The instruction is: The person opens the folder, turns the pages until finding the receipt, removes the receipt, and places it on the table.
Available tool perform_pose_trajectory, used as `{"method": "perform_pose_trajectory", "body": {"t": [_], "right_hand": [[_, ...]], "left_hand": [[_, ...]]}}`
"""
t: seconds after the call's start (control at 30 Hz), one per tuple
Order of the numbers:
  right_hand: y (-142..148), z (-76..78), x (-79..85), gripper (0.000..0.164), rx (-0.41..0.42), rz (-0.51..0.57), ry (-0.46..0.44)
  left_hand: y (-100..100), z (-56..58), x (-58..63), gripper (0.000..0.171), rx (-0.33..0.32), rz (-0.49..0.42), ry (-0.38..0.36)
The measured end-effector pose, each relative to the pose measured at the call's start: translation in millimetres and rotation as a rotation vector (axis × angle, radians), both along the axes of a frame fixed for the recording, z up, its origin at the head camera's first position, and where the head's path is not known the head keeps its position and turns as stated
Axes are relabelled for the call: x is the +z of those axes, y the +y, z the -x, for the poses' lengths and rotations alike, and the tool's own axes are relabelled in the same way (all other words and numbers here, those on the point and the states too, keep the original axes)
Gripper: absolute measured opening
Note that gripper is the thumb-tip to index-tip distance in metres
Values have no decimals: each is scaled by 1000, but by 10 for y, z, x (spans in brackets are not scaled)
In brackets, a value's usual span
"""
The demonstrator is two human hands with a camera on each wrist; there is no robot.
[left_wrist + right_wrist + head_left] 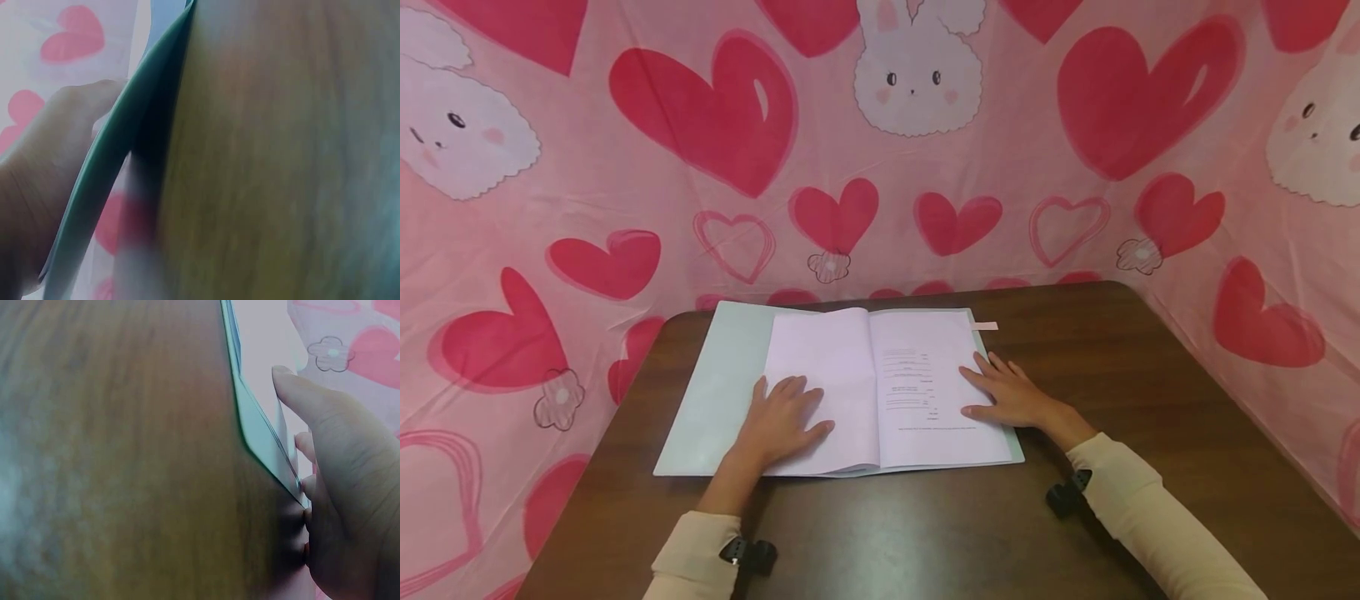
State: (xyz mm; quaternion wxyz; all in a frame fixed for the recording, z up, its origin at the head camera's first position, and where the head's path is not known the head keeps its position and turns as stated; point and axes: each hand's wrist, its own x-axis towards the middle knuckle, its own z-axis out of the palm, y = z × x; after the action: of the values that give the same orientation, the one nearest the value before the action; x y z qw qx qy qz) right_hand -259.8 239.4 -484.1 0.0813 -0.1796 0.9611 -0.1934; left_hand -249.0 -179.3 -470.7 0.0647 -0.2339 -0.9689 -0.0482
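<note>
A pale green folder (700,417) lies spread on the table with white paper sheets in it. My left hand (781,419) rests with fingers spread on the blank left sheet (827,350). On the right, a printed sheet (940,446) carries lines of small text, too small to read. My right hand (1009,395) lies at that sheet's right edge, fingers extended over the paper and the folder's border. In the right wrist view, the thumb (312,397) touches or nearly touches the paper. The left wrist view shows the folder's edge (119,131) beside the left hand.
The dark brown wooden table (887,542) extends in front of the folder and to its right. A small pale pink tab (985,326) sticks out at the folder's upper right. Pink cloth (925,158) with hearts and rabbits hangs behind and at both sides.
</note>
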Motion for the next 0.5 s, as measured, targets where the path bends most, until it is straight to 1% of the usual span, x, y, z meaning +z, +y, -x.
{"method": "perform_pose_trajectory", "body": {"t": [0.17, 0.37, 0.5], "right_hand": [[0, 1, -1, 86, 1, 0, 1], [3, 5, 0, 87, -2, -1, -6], [-9, 5, 7, 86, -3, 5, -6]], "left_hand": [[101, -11, 0, 66, -12, -13, -14], [203, -42, -11, 69, -19, -56, -52], [275, -70, -25, 70, -29, -81, -65]]}}
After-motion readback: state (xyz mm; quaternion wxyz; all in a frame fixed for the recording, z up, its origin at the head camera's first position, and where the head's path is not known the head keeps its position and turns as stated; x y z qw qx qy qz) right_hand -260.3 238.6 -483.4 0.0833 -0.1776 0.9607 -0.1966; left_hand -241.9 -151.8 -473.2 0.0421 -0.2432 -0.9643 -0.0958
